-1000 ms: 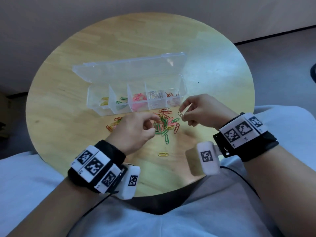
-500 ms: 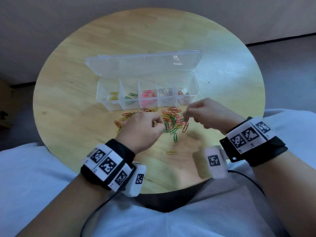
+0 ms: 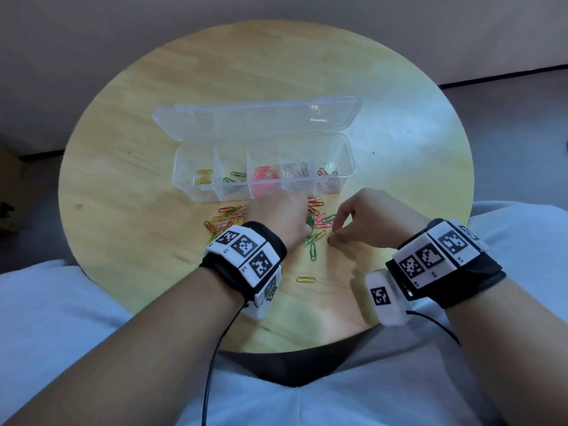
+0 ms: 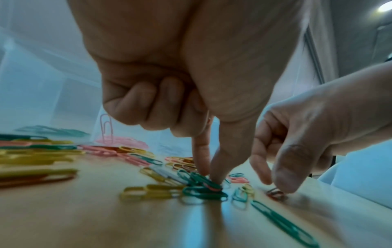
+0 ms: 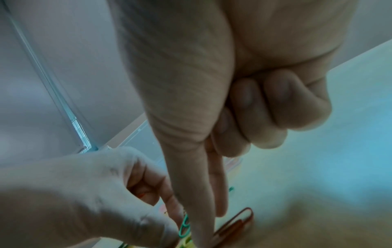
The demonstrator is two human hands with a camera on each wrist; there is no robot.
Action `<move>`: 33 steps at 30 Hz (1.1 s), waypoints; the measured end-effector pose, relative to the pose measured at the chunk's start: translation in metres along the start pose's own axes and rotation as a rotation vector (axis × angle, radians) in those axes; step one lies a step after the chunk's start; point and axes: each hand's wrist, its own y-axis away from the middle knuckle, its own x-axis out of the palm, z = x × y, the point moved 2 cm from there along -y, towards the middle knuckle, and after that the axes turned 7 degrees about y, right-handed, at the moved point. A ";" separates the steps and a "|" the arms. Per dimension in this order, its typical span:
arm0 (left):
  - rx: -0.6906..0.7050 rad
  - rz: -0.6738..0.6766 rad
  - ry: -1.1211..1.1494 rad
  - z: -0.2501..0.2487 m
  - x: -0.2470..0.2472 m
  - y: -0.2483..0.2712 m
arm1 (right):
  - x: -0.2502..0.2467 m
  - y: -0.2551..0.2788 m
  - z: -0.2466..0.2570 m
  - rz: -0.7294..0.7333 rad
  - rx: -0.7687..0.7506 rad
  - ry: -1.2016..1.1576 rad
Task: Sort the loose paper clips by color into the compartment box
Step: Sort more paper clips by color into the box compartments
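**Both hands down in the clip pile, mid-pick**

Left hand [image 3: 278, 213] has thumb and index tip pressed together onto a green clip [image 4: 204, 183] in the tangle; the other fingers are curled in. Can't tell if the clip is actually pinched or just pinned to the desk [image 3: 129, 124].

Right hand [image 3: 373, 221] is the same shape: thumb and index down on a red-brown clip [image 5: 237, 223] at the pile's right edge. The clip looks flat on the wood, so contact yes, grip unclear.

The loose clips [image 3: 316, 218] sit in a mixed heap just in front of the compartment box [image 3: 349, 149]. The box is open with its lid folded back; yellow, green, pink, silver and red are already started, left to right. One yellow stray [image 3: 305, 278] lies nearer the person, apart from the heap.

Risks as I read them:
- The green clip lies among overlapping neighbours, with a pink one across it. A lift could drag a linked clip along, putting the wrong colour in a cell.
- Flat wire on smooth wood: fingertips may skid and flick the clip away.
- The hands are working close together, so a bump could scatter the heap.
- Red and orange look alike in this light, so they're easy to misfile.
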 end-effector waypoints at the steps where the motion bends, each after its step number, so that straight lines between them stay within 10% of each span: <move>1: 0.004 -0.008 -0.006 0.000 -0.001 0.000 | -0.001 0.000 0.000 0.002 -0.002 0.013; 16: -0.028 -0.010 0.204 0.024 -0.013 0.014 | 0.004 0.002 0.004 0.106 -0.026 0.027; 26: -0.117 0.169 1.367 0.045 -0.021 0.040 | 0.000 0.004 0.009 0.242 0.075 -0.893; 33: 0.018 0.103 1.553 0.044 -0.039 0.037 | -0.009 0.005 0.023 0.343 -0.027 -1.364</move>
